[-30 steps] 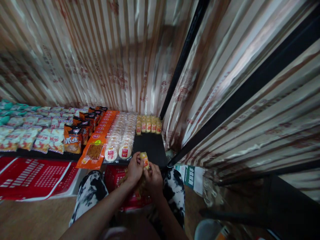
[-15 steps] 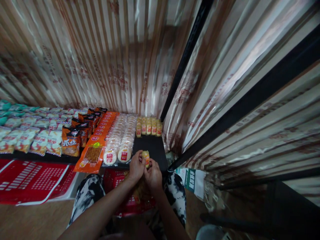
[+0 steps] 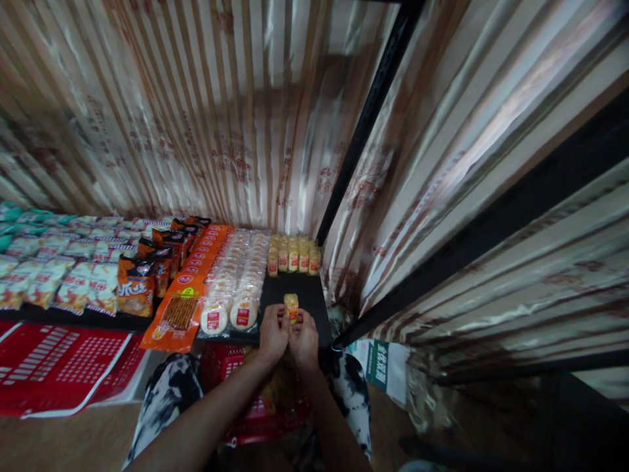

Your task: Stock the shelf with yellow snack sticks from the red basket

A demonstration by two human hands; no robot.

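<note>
Head view, left hand (image 3: 273, 331) and right hand (image 3: 304, 335) pinching upright yellow snack packet (image 3: 291, 307)

Orange snack packets (image 3: 183, 303) lie beside round white cakes (image 3: 230, 313) on a black shelf (image 3: 308, 292), red baskets (image 3: 59, 364) below.

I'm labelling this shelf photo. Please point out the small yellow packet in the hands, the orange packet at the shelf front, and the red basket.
yellow packet (image 3: 291, 307), head view, upper front
orange packet (image 3: 179, 314), head view, clear window
red basket (image 3: 223, 357), head view, left rim

1 head-worn view, looking forward and down, close over the black shelf (image 3: 299, 288), curtain (image 3: 221, 111) behind
</note>
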